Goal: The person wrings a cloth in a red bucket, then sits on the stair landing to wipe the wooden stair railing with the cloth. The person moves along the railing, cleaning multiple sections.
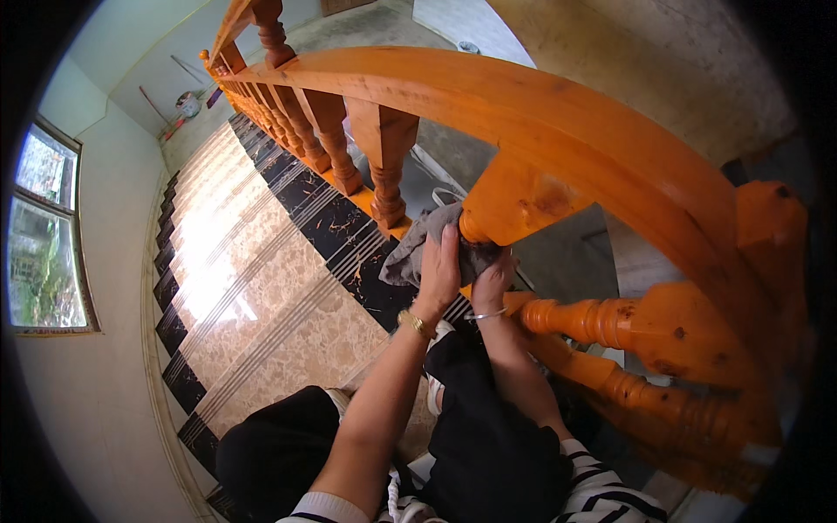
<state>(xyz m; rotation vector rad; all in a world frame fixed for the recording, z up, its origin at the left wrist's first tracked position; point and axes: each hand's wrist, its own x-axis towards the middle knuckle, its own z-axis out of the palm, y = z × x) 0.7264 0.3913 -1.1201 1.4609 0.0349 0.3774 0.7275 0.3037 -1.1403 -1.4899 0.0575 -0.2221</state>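
Observation:
A grey cloth (413,252) is wrapped around the turned part of a wooden baluster (523,196), just below its square upper block. My left hand (441,271), with a gold-coloured bracelet at the wrist, presses the cloth from the left side with its fingers extended. On the right side of the same baluster is my right hand (494,281), wearing a silver-coloured bangle; its fingertips are hidden behind the baluster and cloth. Above both hands curves the orange-brown wooden handrail (523,104).
Polished stone stairs (281,314) with black edging descend at the left, beside a wall with a window (49,229). More turned balusters (389,176) line the stairs. Thick balusters (588,323) stand close at the right. A bucket (187,104) is on the floor below.

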